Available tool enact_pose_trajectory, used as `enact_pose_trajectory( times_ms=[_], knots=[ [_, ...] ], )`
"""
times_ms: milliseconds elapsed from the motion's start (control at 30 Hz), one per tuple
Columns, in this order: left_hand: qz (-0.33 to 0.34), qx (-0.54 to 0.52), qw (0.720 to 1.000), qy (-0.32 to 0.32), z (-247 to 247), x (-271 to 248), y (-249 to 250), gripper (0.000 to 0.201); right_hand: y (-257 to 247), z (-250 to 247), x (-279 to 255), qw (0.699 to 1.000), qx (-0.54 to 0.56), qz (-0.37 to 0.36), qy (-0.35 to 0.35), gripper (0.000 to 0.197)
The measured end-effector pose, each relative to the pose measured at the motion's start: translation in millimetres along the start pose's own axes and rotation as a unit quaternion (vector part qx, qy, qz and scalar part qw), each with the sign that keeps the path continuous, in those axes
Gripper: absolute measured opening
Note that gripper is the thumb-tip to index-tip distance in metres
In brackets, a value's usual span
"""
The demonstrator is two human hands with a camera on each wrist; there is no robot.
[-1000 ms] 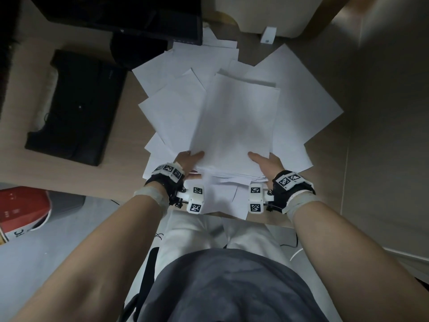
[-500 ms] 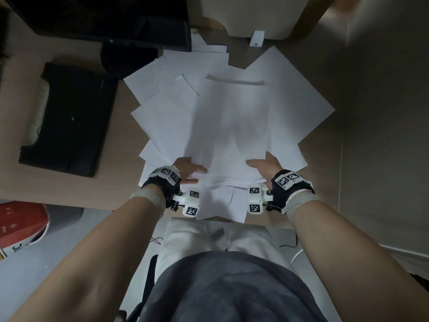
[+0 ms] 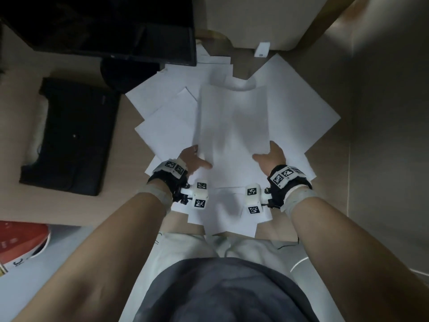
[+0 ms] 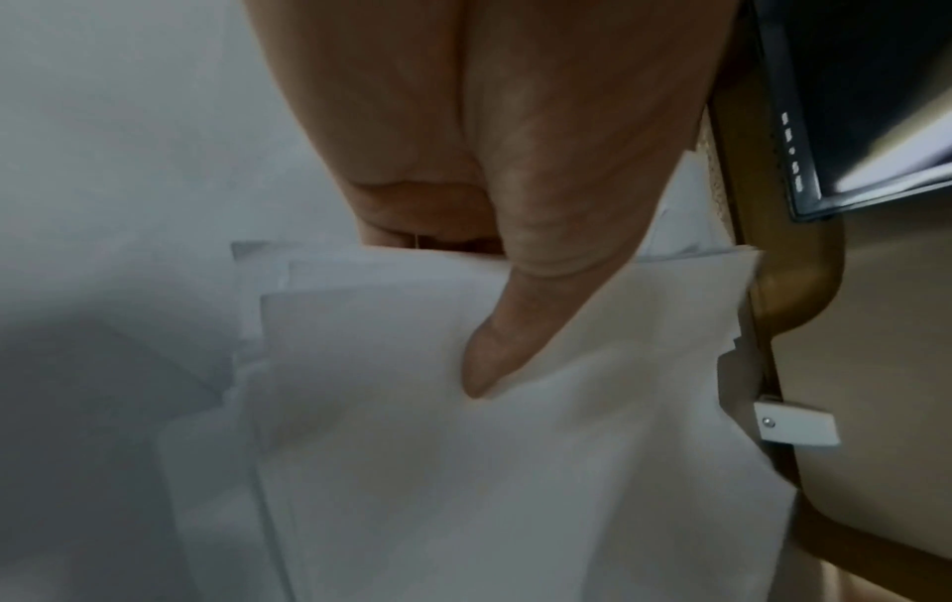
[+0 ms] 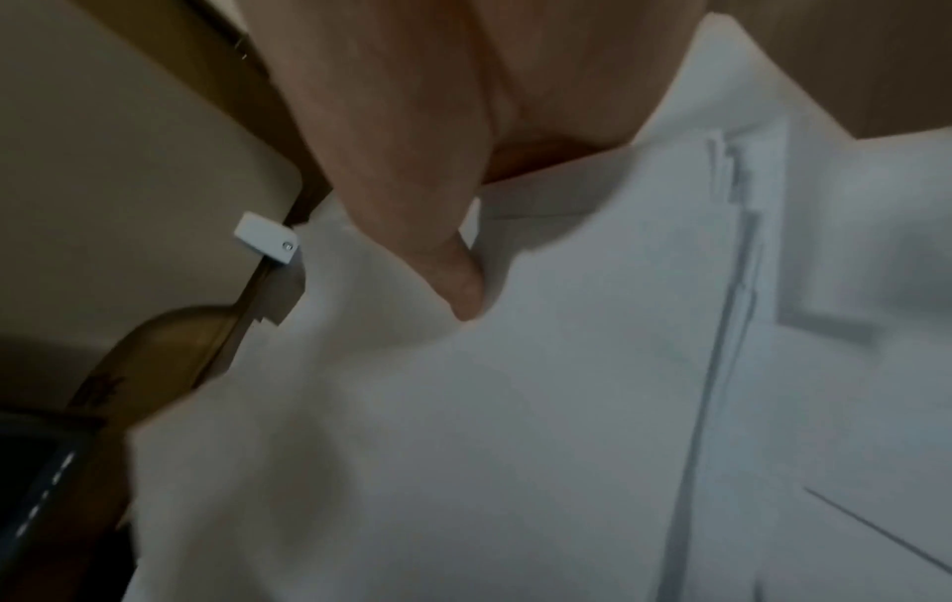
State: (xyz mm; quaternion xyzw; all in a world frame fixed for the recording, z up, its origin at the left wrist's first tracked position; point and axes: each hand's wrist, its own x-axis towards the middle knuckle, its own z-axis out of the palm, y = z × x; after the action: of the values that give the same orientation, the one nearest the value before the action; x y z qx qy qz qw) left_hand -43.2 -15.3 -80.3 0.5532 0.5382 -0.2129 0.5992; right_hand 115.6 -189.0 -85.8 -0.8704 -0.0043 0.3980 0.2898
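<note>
A stack of white paper sheets [image 3: 233, 126] is held up over the desk, its far end sagging toward the table. My left hand [image 3: 193, 160] pinches its near left edge, thumb [image 4: 507, 326] on top and fingers hidden beneath the stack [image 4: 515, 468]. My right hand [image 3: 270, 156] pinches the near right edge the same way, thumb [image 5: 448, 269] pressing on the top sheet [image 5: 489, 427]. More loose white sheets [image 3: 301, 105] lie fanned out on the wooden desk [image 3: 69, 210] under the stack.
A black bag [image 3: 69, 138] lies on the desk at left. A dark monitor [image 3: 111, 26] and its round base [image 3: 127, 73] stand at the back. A small white bracket [image 3: 262, 49] sits at the back edge. A red object [image 3: 21, 240] is on the floor, lower left.
Both hands have slid forward along the stack's side edges and the stack has shifted away from me. Its far end now droops more.
</note>
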Motion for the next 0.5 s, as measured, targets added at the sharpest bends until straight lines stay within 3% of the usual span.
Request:
enact_pose_trajectory(
  times_ms=[100,167,333,500],
  knots=[
    [-0.010,-0.005,1.000,0.023,-22.1,-6.9,-14.9,0.062,-22.8,15.9,-3.8,0.999,-0.007,-0.035,-0.021,0.052],
    [-0.035,-0.018,0.998,0.040,-38.0,-11.4,-29.2,0.054,-46.1,29.1,-7.4,0.996,-0.038,-0.066,-0.047,0.046],
    [-0.107,-0.206,0.971,0.056,-68.0,-11.5,-61.1,0.043,-98.8,71.3,-5.9,0.970,-0.198,-0.116,-0.084,0.053],
    [-0.045,-0.324,0.927,0.184,-79.0,0.9,-70.3,0.084,-115.3,98.9,1.5,0.972,-0.209,-0.053,-0.092,0.094]
  ],
)
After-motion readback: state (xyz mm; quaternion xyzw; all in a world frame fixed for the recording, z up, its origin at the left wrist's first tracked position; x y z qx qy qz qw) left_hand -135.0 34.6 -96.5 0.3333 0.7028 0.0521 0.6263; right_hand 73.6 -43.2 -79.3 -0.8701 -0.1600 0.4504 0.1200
